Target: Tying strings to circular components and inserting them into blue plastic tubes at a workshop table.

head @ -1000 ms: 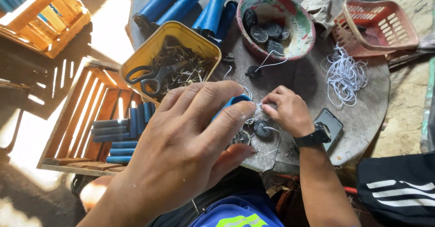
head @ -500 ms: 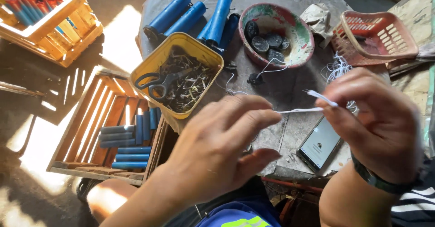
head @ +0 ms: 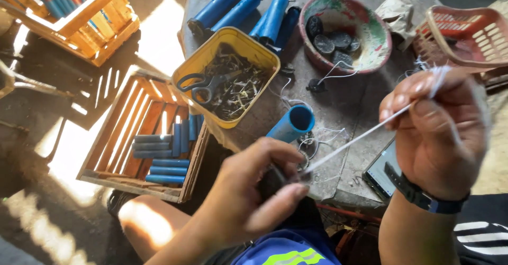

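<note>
My left hand [head: 248,201] is clamped around a small dark piece [head: 275,180], fingertips pinched where a white string [head: 354,138] leaves it. The string runs taut up to my right hand [head: 439,127], which grips its far end between thumb and fingers. Just past my left hand a blue tube [head: 292,125] lies on the grey table [head: 360,101], open end facing me. Beyond that sits a yellow tub [head: 211,58] holding scissors [head: 203,85], and a bowl [head: 370,48] of dark discs.
</note>
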